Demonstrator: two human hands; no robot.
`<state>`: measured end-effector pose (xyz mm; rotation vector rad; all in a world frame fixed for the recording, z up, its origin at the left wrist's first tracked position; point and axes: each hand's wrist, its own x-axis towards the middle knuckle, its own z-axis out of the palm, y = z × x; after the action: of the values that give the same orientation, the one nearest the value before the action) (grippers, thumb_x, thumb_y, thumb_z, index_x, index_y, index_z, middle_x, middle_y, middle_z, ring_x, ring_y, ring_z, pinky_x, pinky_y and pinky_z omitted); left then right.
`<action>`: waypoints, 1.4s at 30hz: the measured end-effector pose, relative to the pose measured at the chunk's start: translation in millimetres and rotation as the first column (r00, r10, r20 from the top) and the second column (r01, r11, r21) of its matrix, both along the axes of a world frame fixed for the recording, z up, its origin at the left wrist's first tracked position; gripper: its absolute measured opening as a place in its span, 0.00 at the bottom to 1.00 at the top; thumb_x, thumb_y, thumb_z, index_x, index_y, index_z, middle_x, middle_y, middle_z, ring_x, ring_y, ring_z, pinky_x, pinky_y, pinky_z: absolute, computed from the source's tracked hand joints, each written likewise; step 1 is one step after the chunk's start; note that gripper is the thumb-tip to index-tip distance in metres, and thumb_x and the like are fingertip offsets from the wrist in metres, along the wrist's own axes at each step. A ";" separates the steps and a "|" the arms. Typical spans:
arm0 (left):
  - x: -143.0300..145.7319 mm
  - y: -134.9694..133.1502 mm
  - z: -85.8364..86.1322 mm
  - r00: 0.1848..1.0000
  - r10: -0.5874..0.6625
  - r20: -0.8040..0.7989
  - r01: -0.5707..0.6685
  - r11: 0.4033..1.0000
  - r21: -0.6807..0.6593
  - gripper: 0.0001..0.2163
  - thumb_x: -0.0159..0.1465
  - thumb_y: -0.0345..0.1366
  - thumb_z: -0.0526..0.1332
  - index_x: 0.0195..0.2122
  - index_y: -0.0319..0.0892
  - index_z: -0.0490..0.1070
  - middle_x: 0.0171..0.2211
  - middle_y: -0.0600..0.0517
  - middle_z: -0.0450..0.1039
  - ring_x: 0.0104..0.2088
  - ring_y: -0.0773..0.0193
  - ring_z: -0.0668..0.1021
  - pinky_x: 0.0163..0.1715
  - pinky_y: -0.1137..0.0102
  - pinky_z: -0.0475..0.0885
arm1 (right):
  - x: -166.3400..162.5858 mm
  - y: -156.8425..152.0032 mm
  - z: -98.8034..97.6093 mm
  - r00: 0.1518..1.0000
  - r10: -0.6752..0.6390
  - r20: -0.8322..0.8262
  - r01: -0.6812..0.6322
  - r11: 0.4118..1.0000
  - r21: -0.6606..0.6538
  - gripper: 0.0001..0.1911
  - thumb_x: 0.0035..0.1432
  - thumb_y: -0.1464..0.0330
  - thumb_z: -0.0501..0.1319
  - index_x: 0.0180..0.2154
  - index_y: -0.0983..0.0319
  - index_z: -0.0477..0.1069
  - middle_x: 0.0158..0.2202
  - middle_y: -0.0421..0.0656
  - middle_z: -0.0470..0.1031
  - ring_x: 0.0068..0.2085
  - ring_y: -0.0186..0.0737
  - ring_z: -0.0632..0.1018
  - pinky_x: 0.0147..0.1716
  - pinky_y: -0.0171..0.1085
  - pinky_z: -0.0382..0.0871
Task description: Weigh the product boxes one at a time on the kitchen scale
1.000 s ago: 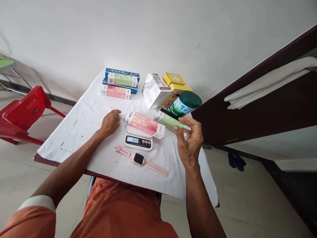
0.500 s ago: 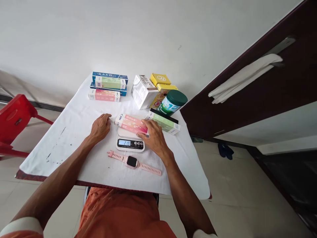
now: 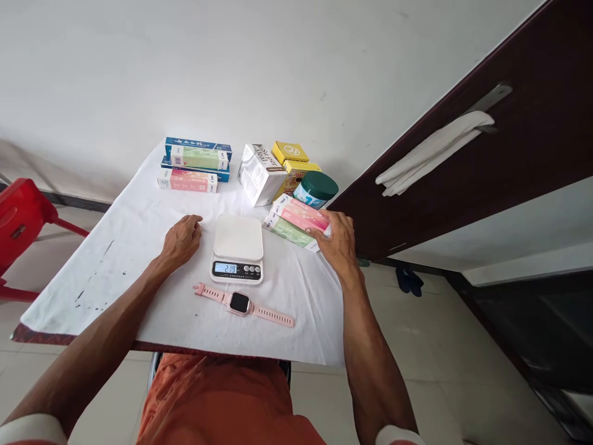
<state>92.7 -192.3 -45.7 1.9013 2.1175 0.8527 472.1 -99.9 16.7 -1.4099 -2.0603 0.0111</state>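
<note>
My right hand point(image 3: 339, 240) grips the right end of a pink toothpaste box point(image 3: 303, 214), thumb at the front and fingers behind. That box lies against a green toothpaste box point(image 3: 293, 233), in front of the dark-green-lidded tub point(image 3: 317, 188). A white digital kitchen scale point(image 3: 238, 238) stands in the middle of the table with a bare pan; its lit display seems to read 219 after a minus sign. Left of the scale, my left hand point(image 3: 183, 238) rests on the cloth with its fingers curled in and nothing visible in them. A pink smartwatch point(image 3: 239, 303) lies in front of the scale.
At the back left are blue boxes point(image 3: 199, 145), another green box point(image 3: 199, 157) and another pink box point(image 3: 188, 180). A white carton point(image 3: 262, 176) and yellow boxes point(image 3: 290, 151) stand behind the scale. A red chair point(image 3: 23, 216) is at left, a dark door point(image 3: 417, 136) at right.
My right hand has moved right, carrying the pink toothpaste box off the scale to the green box beside the tub. My left hand stays on the cloth. The view has shifted slightly.
</note>
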 end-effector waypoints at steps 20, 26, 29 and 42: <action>10.9 -5.4 4.8 1.000 0.022 0.004 -0.022 0.997 -0.079 0.18 0.69 0.28 0.51 0.57 0.38 0.70 0.51 0.41 0.77 0.51 0.52 0.79 0.48 0.61 0.74 | -219.9 45.3 5.0 0.877 0.470 0.104 -0.460 0.881 -0.109 0.19 0.62 0.65 0.63 0.55 0.60 0.71 0.58 0.54 0.71 0.61 0.58 0.68 0.60 0.56 0.64; 13.8 -6.9 9.0 1.000 0.008 -0.006 -0.009 0.992 -0.126 0.17 0.70 0.28 0.50 0.57 0.40 0.69 0.53 0.40 0.75 0.53 0.51 0.78 0.49 0.60 0.74 | -300.7 99.8 -7.5 0.922 0.374 0.099 -0.354 0.919 -0.174 0.33 0.60 0.56 0.65 0.62 0.62 0.62 0.65 0.59 0.63 0.64 0.65 0.63 0.58 0.63 0.63; 15.5 -8.1 12.8 0.999 0.000 -0.038 -0.006 0.985 -0.170 0.16 0.71 0.29 0.50 0.57 0.41 0.69 0.53 0.40 0.74 0.53 0.51 0.78 0.47 0.60 0.74 | -318.5 125.9 -3.3 0.937 0.335 0.100 -0.323 0.939 -0.115 0.36 0.60 0.55 0.64 0.63 0.64 0.59 0.67 0.62 0.58 0.66 0.66 0.60 0.59 0.64 0.60; 17.9 -10.6 25.9 0.992 -0.050 -0.113 0.015 0.958 -0.288 0.13 0.72 0.30 0.50 0.55 0.41 0.67 0.53 0.43 0.73 0.52 0.52 0.77 0.48 0.60 0.73 | -334.6 155.8 2.8 0.843 0.287 0.454 -0.192 0.951 -0.244 0.32 0.60 0.61 0.63 0.63 0.65 0.62 0.65 0.58 0.62 0.66 0.63 0.60 0.61 0.57 0.61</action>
<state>110.6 -202.9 -19.8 1.8680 2.1312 0.4058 137.5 55.9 19.5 -1.3493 -2.7126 -0.0489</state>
